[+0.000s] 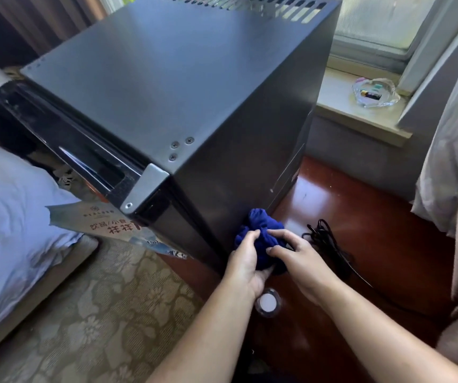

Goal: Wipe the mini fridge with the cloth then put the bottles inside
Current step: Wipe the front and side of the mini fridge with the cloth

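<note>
A: Counted on view? One mini fridge (167, 87), one blue cloth (261, 239), two hands.

B: Left hand (245, 261), right hand (302, 261). Also three screws (179, 147), one bottle cap (267, 302), one black cord (327, 239), one glass ashtray (374, 92).

Head view, steeply down, close over fridge (167, 87)

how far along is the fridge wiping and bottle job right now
Early on. Nothing shows as finished. In hand: both the left hand and right hand have a grip on the bunched blue cloth, pressed low against the side of the mini fridge. Left: whatever wiping remains, then loading; one bottle stands on the wooden top below the hands, and the fridge interior is not visible.
</note>
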A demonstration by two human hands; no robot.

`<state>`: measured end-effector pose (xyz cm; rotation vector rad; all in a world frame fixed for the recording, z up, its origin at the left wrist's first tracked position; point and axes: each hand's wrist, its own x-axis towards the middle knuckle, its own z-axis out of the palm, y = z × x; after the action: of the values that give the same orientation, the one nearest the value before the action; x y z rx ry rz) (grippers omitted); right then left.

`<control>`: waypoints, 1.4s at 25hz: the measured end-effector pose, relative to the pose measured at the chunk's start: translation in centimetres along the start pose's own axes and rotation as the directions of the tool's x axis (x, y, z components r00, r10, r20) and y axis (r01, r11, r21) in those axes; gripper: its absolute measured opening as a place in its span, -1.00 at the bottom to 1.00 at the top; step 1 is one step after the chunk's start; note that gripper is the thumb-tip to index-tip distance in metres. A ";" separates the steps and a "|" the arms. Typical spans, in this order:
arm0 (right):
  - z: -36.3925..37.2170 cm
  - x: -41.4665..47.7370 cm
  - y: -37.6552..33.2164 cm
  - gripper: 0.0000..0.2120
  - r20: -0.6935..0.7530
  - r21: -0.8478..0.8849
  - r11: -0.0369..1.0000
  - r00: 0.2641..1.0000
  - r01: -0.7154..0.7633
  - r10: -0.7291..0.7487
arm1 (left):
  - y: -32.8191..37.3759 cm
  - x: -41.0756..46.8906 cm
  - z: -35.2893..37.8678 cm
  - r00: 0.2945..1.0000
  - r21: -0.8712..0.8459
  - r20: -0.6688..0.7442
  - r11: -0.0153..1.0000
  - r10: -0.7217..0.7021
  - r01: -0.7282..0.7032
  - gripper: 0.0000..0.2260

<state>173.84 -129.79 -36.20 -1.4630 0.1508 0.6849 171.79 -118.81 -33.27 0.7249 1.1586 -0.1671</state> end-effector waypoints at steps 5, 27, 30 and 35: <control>-1.1 -0.8 -0.1 -0.69 -0.023 0.267 0.963 0.999 -0.042 0.050 | -0.6 -0.8 0.6 0.999 -0.022 -0.002 0.999 0.044 -0.044 -0.82; -1.6 7.8 -5.7 -0.55 -0.409 0.058 0.990 0.908 0.127 -0.093 | 1.9 4.8 9.2 0.985 -0.191 0.174 0.981 0.000 0.034 -0.66; -4.7 9.8 -9.6 -0.49 -0.450 -0.059 0.972 0.863 0.226 -0.228 | 3.8 5.6 13.9 0.938 -0.191 0.345 0.979 0.003 0.067 -0.61; -9.4 11.6 -14.2 -0.44 -0.333 -0.312 0.890 0.840 0.331 -0.429 | 5.1 6.1 19.4 0.849 -0.220 0.526 0.971 0.039 0.091 -0.72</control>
<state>193.27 -134.14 -31.00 -1.7936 0.0786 0.0704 191.79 -125.05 -32.39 0.4083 0.6410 -0.2304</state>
